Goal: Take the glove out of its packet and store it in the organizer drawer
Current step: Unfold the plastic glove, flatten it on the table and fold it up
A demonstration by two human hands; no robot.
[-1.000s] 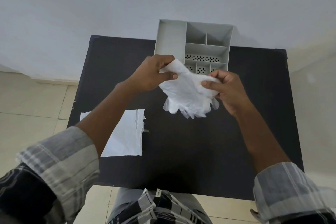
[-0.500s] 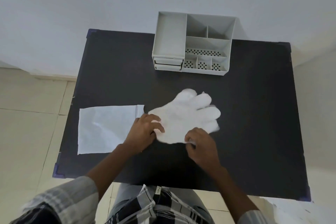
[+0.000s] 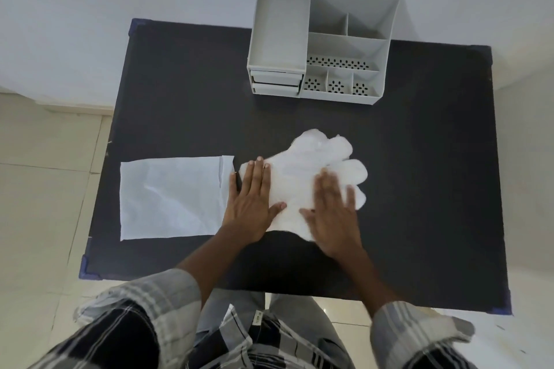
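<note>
Since half a second ago, you've released the glove point(image 3: 302, 177); left hand point(image 3: 253, 204) and right hand point(image 3: 334, 216) press it flat on the table point(image 3: 186, 93), fingers spread, gripping nothing.

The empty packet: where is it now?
The packet lies flat on the black table's left side, beside the left hand pressing the glove.

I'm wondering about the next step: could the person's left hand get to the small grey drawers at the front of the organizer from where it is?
Probably yes. The left hand lies flat on the white plastic glove, and only bare black table shows between it and the closed drawers.
</note>
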